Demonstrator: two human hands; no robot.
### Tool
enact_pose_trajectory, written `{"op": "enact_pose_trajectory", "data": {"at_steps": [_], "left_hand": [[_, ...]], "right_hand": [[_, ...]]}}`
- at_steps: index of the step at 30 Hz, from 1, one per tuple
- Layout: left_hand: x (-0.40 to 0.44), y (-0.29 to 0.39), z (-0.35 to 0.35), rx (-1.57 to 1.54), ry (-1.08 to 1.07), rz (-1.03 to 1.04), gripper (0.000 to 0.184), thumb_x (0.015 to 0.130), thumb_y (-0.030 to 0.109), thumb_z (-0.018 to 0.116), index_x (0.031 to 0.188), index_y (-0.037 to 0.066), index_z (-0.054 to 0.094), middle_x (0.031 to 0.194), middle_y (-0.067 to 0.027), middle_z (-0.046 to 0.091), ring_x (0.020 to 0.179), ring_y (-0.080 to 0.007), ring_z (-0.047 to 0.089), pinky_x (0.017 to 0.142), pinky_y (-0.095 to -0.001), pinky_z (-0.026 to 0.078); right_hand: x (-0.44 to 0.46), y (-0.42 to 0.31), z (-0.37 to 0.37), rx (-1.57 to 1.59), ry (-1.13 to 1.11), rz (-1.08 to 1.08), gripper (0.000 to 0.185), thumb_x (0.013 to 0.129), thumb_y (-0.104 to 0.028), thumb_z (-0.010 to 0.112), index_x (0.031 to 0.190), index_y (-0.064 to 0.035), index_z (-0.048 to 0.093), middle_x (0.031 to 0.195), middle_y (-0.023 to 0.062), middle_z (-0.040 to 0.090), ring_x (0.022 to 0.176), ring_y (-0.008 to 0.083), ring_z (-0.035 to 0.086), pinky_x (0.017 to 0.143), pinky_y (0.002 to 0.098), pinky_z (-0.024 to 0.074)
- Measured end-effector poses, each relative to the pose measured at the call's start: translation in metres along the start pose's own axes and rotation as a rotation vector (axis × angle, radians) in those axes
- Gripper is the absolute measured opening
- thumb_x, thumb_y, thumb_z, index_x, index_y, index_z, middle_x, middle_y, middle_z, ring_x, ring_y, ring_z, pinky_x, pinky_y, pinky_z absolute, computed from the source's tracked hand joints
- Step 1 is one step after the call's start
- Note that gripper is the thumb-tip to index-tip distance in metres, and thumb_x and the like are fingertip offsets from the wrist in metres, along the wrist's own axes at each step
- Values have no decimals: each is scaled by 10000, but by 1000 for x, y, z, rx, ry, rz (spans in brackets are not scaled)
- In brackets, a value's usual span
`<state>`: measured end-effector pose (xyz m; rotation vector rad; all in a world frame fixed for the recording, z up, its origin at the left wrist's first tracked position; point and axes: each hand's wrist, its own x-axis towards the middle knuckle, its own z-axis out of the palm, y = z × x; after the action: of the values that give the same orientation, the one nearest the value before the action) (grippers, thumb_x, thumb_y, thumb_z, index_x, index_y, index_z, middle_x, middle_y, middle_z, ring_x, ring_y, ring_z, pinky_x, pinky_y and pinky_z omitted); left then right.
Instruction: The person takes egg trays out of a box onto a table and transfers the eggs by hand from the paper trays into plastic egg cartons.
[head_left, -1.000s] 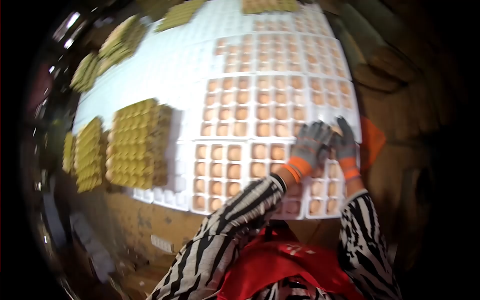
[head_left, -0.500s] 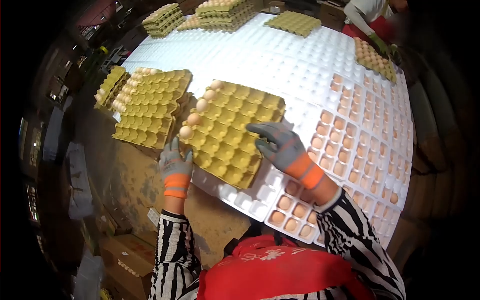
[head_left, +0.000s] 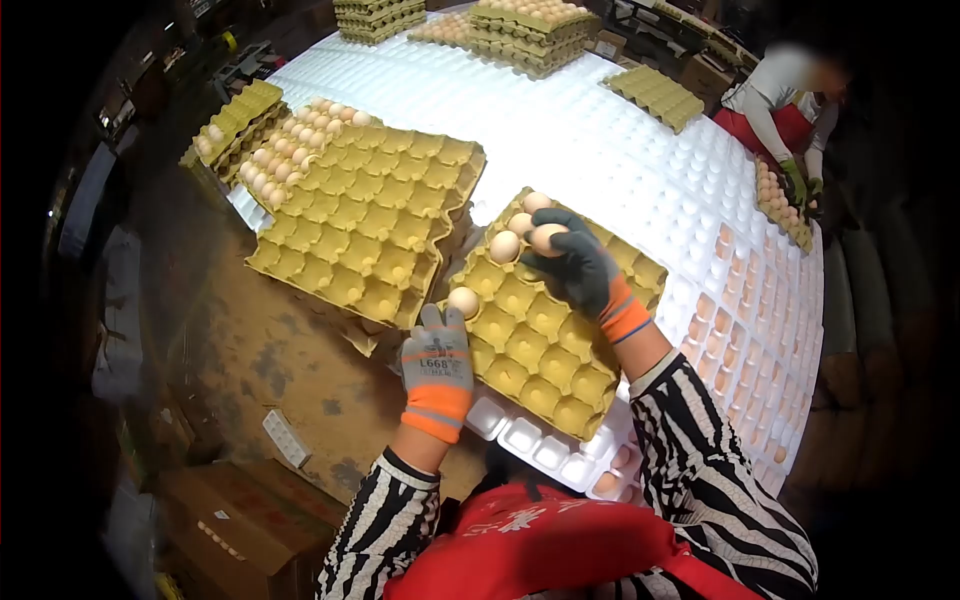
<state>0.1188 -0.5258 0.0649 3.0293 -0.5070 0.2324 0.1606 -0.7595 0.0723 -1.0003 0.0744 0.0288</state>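
Note:
My right hand [head_left: 580,262], in a grey glove with an orange cuff, is closed on a brown egg [head_left: 548,239] over a yellow-green egg tray [head_left: 530,345]. Several eggs sit along that tray's left side, including one egg [head_left: 463,301] near its left corner. Just below that egg, at the tray's edge, is my gloved left hand [head_left: 437,360], its fingertips apart and nothing visibly held. Part of its thumb is hidden. Left of this tray lies a stack of egg trays [head_left: 365,215] with bare cups on top.
White plastic trays [head_left: 580,130] cover the table, with eggs in the cups on the right. More stacked egg trays [head_left: 530,45] stand at the back. A co-worker [head_left: 780,110] handles an egg tray at the far right. Cardboard boxes [head_left: 240,520] are on the floor at lower left.
My right hand has moved to the left row of eggs and lifted one, leaving a gap there. My left hand is at the tray's edge. The view has shifted left.

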Motion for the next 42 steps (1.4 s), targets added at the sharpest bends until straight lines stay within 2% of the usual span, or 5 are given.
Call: {"op": "enact_pose_trajectory", "data": {"at_steps": [7, 14, 23, 32, 42], "left_hand": [[-8, -15, -21, -392, 196, 96, 363, 861, 126, 708, 1209, 47, 640, 1050, -151, 656, 913, -319, 673, 789, -379, 562], [-8, -19, -24, -2159, -208, -479, 421, 1035, 322, 495, 1272, -6, 610, 1134, -92, 654, 923, -227, 660, 821, -364, 582], [39, 0, 5, -247, 296, 191, 493, 838, 180, 753, 1301, 63, 630, 1085, -176, 682, 1015, -415, 643, 872, -462, 526], [62, -15, 10, -83, -113, 247, 448, 868, 181, 700, 1294, 67, 617, 1153, -197, 659, 1032, -409, 643, 853, -463, 519], [-46, 192, -37, -978, -84, 347, 433, 895, 64, 743, 1303, 1, 613, 1226, -88, 655, 1087, -165, 594, 969, -319, 472]], "right_hand": [[54, 0, 17, -2037, -514, -472, 473, 815, -101, 628, 1261, -245, 695, 1218, -30, 682, 1098, 288, 642, 951, 380, 538], [13, -41, -17, -327, 80, 37, 579, 868, -133, 670, 1433, -140, 547, 1158, 65, 639, 870, 154, 628, 714, 327, 550], [96, 20, -18, -2378, -149, -699, 381, 752, -323, 786, 1116, -247, 705, 1299, 114, 602, 1056, 318, 663, 913, 368, 534], [-127, -53, -79, -938, 464, -593, 465, 759, -297, 839, 1170, -133, 694, 1181, 137, 619, 1100, 340, 623, 1001, 422, 491], [-555, -142, -349, -1582, 1348, 474, 519, 790, -422, 808, 1183, -101, 698, 1265, 178, 612, 1112, 356, 637, 942, 451, 528]]}}
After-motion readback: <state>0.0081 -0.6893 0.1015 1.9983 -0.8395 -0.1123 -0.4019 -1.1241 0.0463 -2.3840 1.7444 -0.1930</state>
